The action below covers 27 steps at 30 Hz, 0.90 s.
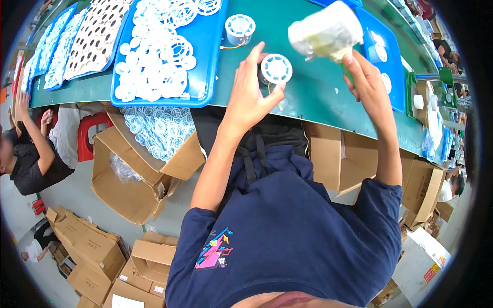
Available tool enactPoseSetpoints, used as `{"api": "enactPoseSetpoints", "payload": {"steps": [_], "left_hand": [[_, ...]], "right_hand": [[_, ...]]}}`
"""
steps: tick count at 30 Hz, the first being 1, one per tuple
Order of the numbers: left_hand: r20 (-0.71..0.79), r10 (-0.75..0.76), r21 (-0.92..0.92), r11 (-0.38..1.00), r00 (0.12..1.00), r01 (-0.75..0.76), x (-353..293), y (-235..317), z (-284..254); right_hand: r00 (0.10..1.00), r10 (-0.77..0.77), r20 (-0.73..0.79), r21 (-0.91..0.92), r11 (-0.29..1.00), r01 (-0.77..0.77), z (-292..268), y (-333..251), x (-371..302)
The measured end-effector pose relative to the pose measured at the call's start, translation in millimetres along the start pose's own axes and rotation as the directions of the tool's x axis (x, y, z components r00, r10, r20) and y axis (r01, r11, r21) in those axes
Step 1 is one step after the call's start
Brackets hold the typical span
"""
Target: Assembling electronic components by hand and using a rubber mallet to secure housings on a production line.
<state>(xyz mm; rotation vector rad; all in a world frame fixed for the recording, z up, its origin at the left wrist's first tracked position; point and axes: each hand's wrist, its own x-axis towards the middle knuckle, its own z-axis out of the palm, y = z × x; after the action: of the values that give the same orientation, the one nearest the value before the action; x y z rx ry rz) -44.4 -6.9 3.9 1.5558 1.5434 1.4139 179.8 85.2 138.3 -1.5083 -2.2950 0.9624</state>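
White plastic, round and spoked, caps the small cylinder [276,68] on the bench, and the left hand [243,100] is right beside it, half open, thumb and fingers curved about its left side; how firmly they press, I cannot tell. Over to the right, the right hand [368,82] is closed round the green handle [347,76] of a tool with a bulky, white-wrapped head [326,33], held up and well apart from the cylinder. Bare green runs between that cylinder and the blue plastic tray on the right [395,97]; on the left, a blue tray heaped with white discs [205,77] hems things in, and a second white spoked cylinder with a yellow-orange wire [240,28] stands beyond the fingers. Close by runs the near edge of the green, white-flecked bench top [313,102]. Below sit brown cardboard boxes [120,187], one full of translucent rings [159,131]; a co-worker in black [41,164] sits far left, above grey floor.
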Motion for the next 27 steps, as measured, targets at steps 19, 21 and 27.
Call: {"api": "enactPoseSetpoints", "payload": {"steps": [19, 21, 27], "left_hand": [[-0.050, 0.030, -0.155, 0.987, 0.998, -0.037, 11, -17, 4], [-0.128, 0.108, -0.122, 0.985, 0.986, -0.124, 6, -22, 8], [-0.438, -0.001, -0.157, 0.985, 0.899, -0.075, -1, -6, 24]], "right_hand": [[0.916, -0.213, -0.340, -0.173, 0.972, 0.161, 33, 64, 67], [0.906, -0.201, -0.373, -0.250, 0.962, 0.111, 47, 94, 74], [0.792, -0.603, -0.093, -0.370, 0.759, 0.535, 65, 47, 30]]}}
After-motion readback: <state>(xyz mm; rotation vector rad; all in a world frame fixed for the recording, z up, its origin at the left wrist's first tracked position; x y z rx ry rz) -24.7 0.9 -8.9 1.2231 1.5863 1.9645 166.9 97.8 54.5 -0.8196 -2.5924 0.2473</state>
